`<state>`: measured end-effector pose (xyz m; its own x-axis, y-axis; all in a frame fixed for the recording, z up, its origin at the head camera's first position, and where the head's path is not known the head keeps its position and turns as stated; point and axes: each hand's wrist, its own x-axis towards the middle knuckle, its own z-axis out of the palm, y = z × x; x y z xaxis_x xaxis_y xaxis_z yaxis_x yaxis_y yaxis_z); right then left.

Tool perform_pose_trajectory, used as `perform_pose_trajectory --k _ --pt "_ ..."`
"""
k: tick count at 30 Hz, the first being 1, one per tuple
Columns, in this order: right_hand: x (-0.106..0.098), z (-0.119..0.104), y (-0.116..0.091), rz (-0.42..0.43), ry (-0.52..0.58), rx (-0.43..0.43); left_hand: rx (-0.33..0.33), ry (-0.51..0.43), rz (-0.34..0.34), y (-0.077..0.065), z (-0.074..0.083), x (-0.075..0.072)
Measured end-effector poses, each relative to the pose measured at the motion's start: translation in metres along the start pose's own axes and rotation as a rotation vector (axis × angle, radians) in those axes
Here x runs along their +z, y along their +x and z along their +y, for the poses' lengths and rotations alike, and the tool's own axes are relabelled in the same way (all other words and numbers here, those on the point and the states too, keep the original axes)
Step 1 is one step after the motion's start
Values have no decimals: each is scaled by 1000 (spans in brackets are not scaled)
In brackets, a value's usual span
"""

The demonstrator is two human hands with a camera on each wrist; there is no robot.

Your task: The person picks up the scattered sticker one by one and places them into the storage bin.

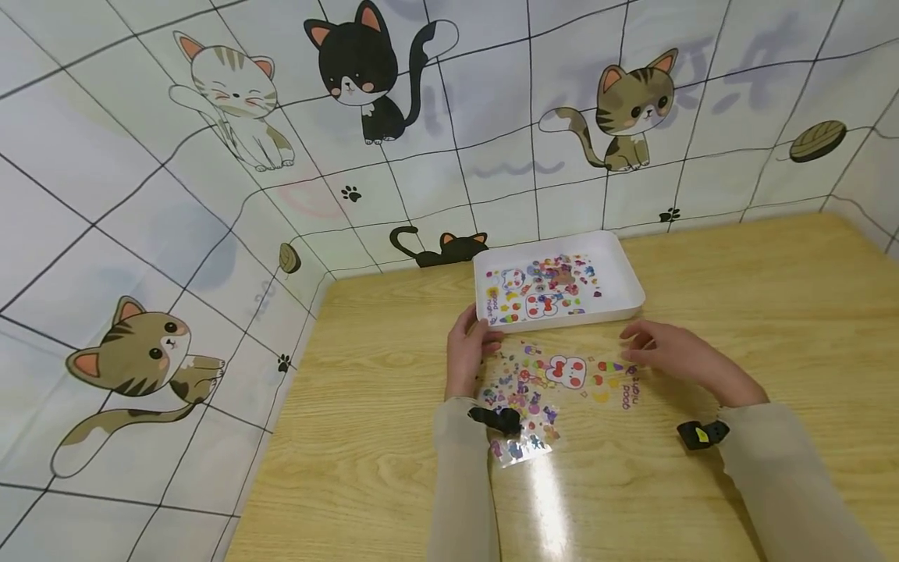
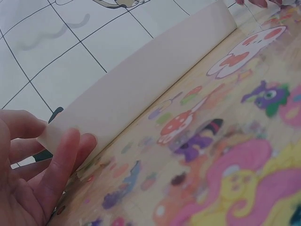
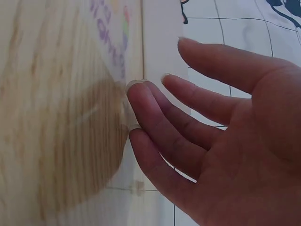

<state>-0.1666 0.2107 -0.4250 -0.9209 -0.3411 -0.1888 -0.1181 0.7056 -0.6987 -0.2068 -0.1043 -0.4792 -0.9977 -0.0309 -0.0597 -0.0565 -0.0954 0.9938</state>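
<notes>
A white rectangular tray with colourful printed transparent sticker sheets in it stands at the back of the table. My left hand straddles its front-left corner, and in the left wrist view its fingers grip the tray wall from two sides. On the table in front of the tray lies a see-through sticker sheet area with a rabbit face and "good night" lettering, partly under my left wrist. My right hand is beside the sheet's right end, fingers loosely bent, fingertips low over the table.
The wooden table meets walls covered with a cat-and-grid pattern at the back and left. Black straps with small devices sit on both wrists. Glare crosses the table's front middle.
</notes>
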Motion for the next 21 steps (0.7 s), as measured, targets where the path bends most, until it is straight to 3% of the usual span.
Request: perform_pose_trajectory --k 7,12,21 --pt "1 -1 0 -39 -95 0 12 -2 9 1 -1 1" --pt "2 -8 -3 -73 -221 21 0 -7 12 2 0 2" --pt "9 -21 -9 -51 -391 55 -4 -5 20 2 1 2"
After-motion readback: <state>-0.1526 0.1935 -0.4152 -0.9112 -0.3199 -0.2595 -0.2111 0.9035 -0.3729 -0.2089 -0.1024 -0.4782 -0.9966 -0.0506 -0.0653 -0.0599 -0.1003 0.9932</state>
